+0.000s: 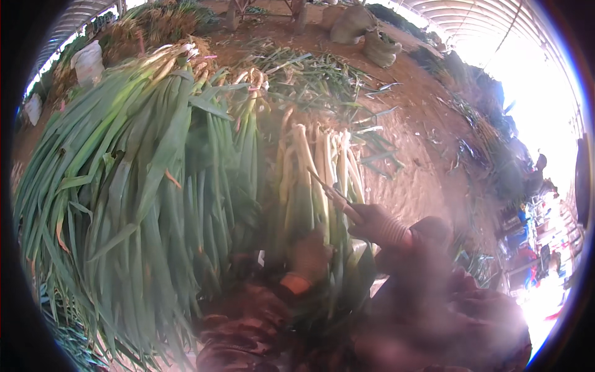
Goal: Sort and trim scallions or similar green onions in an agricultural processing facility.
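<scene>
Green leeks [299, 201] lie straight, maybe for easy reach; right hand [373, 223] grips a tool [336, 197], left hand [310, 255] too blurry to tell.

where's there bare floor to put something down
Mostly bare brown dirt lies right of the pale stalks, beyond the right hand and short of the dark heaps. It's crowded on the left with long green leaves, and above the stalks, where loose trimmings lie scattered.
</scene>
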{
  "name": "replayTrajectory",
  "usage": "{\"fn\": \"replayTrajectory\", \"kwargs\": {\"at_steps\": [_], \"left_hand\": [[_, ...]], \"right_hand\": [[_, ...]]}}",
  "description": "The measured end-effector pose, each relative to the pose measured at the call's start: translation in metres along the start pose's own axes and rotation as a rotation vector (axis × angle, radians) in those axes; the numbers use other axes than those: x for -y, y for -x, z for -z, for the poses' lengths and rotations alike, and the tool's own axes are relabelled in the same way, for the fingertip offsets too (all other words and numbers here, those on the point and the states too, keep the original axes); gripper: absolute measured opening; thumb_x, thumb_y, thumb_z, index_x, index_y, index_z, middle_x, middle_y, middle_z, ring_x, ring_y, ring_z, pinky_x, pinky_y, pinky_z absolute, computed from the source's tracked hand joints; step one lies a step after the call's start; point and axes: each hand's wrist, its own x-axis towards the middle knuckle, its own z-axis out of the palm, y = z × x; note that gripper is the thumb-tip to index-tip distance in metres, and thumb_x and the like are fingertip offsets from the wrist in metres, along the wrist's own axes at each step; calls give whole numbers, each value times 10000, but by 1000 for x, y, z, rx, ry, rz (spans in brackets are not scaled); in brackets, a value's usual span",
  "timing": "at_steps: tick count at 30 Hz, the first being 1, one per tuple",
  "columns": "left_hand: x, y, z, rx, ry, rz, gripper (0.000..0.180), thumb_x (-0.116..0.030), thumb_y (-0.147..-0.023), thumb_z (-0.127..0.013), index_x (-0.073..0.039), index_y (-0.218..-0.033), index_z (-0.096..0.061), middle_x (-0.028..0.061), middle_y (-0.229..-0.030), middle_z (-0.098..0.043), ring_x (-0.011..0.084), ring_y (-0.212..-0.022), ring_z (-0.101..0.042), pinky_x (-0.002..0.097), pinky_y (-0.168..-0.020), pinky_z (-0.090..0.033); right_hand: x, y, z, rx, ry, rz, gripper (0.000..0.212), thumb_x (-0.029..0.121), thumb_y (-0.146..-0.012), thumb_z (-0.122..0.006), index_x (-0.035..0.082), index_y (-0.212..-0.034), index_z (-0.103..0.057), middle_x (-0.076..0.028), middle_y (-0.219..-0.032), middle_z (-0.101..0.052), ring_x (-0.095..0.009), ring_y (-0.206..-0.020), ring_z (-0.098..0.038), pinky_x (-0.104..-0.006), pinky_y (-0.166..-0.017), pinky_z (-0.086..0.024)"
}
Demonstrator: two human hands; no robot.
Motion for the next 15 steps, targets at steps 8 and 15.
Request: {"fn": "replayTrajectory", "kwargs": {"at_steps": [8,15], "left_hand": [[38,-17,18,328,-278,-313,291,-218,-874,-612,-47,-1109,-629,192,-1049,-652,405,-973,-611,477,-837,-493],[68,-43,64,-48,-140,255,277,-174,-874,-602,-19,-1100,-642,263,-1030,-646,435,-923,-642,489,-804,-510]], "right_hand": [[11,-80,-43,-5,219,230,393,272,-784,-677,30,-1090,-632,-225,-905,-666,-390,-882,-649,-447,-791,-508],[-8,-83,-67,9,334,294,418,309,-761,-701,42,-1076,-636,-226,-907,-672,-409,-881,-647,-466,-805,-506]]}}
